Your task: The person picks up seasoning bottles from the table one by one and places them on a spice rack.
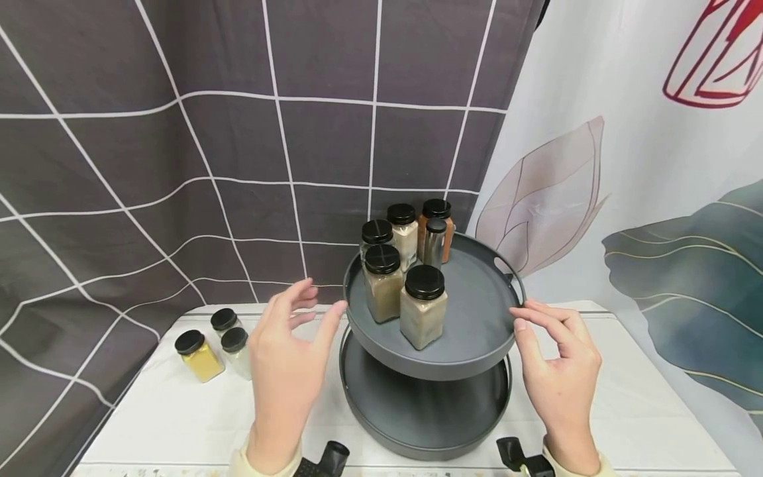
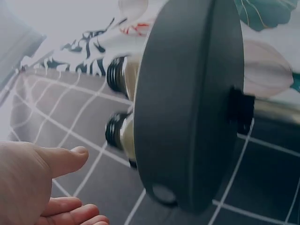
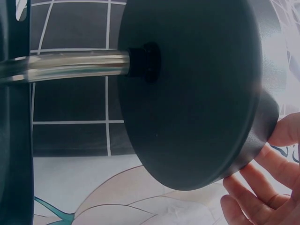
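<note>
A two-tier round grey tray stand has an upper tray (image 1: 477,291) above a lower tray (image 1: 417,411). On the upper tray stand several black-lidded square spice jars (image 1: 422,308) and a slim shaker (image 1: 434,242). My right hand (image 1: 560,358) touches the upper tray's right rim near the handle cutout with its fingertips; the right wrist view shows these fingers (image 3: 255,180) against the outer wall. My left hand (image 1: 292,361) is held beside the left rim, thumb and fingers apart, holding nothing. In the left wrist view a gap shows between the thumb (image 2: 70,159) and the tray.
Left of my left hand, a yellow-filled jar (image 1: 201,358) and two other black-lidded jars (image 1: 237,348) stand on the white table (image 1: 149,424). A dark grid-patterned curtain (image 1: 328,146) hangs behind; a white leaf-print cloth (image 1: 560,86) hangs at right. A metal post (image 3: 79,65) joins the tiers.
</note>
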Tool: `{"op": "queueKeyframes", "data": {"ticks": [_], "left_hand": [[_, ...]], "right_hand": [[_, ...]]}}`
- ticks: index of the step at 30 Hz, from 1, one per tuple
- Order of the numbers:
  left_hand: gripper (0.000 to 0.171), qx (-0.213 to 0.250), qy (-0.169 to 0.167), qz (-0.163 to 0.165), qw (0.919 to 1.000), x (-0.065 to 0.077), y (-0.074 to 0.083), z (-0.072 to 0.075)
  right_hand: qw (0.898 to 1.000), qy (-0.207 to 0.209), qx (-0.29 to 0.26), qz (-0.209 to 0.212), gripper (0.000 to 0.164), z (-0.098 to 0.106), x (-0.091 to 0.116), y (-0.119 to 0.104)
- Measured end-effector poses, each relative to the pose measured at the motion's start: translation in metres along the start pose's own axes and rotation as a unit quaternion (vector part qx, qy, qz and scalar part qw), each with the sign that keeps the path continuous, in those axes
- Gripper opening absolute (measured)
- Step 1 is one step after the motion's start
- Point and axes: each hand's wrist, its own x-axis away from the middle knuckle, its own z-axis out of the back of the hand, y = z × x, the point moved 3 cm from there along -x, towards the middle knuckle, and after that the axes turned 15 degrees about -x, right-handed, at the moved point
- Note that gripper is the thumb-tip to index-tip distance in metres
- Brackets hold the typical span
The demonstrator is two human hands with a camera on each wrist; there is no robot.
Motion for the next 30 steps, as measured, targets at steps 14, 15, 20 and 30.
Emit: {"op": "queueKeyframes", "data": {"ticks": [14, 15, 20, 30], "left_hand": [[0.044, -0.101, -0.021, 0.116, 0.988, 0.008, -0.067, 0.009], [0.045, -0.107, -0.024, 0.126, 0.9859, 0.009, -0.072, 0.01], [0.045, -0.123, -0.024, 0.162, 0.9788, 0.012, -0.095, 0.014], [0.052, -0.174, -0.037, 0.203, 0.9629, 0.016, -0.134, 0.018]], "right_hand": [[0.999, -0.032, 0.009, -0.042, 0.017, 0.01, 0.006, 0.031], [0.998, -0.036, 0.011, -0.047, 0.018, 0.011, 0.006, 0.032], [0.996, -0.05, 0.01, -0.072, 0.02, 0.011, 0.008, 0.033], [0.993, -0.06, -0.053, -0.089, 0.029, 0.007, 0.009, 0.034]]}}
